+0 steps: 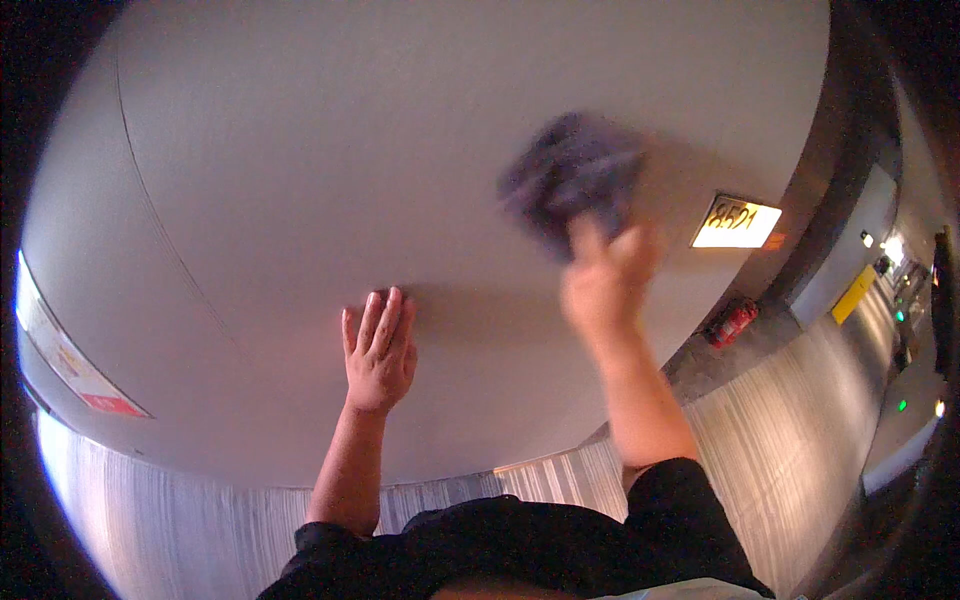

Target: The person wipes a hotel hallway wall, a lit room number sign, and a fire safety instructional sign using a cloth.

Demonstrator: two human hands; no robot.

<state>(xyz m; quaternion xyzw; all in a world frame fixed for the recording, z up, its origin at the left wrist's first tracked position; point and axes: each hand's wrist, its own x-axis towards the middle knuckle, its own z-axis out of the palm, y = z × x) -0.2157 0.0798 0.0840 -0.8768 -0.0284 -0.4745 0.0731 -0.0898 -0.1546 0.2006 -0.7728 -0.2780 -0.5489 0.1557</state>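
Observation:
My left hand (pixel 379 352) rests on a smooth pale wall (pixel 300 187), palm towards it, with the fingers a little apart and nothing in them. To its right and higher up, my right hand (pixel 611 277) holds a dark, crumpled cloth (pixel 574 176) against or close before the same wall. Both the hand and the cloth are blurred; how the fingers grip the cloth is partly hidden. A lit rectangular sign (pixel 736 223) with writing on it is mounted right of the right hand.
Low at the right stands a red fire extinguisher (pixel 733 324). A striped floor (pixel 787 397) runs along the wall. A poster or panel (pixel 82 367) with a red part is on the wall at far left. Farther right are a yellow panel (pixel 853 294) and small lights.

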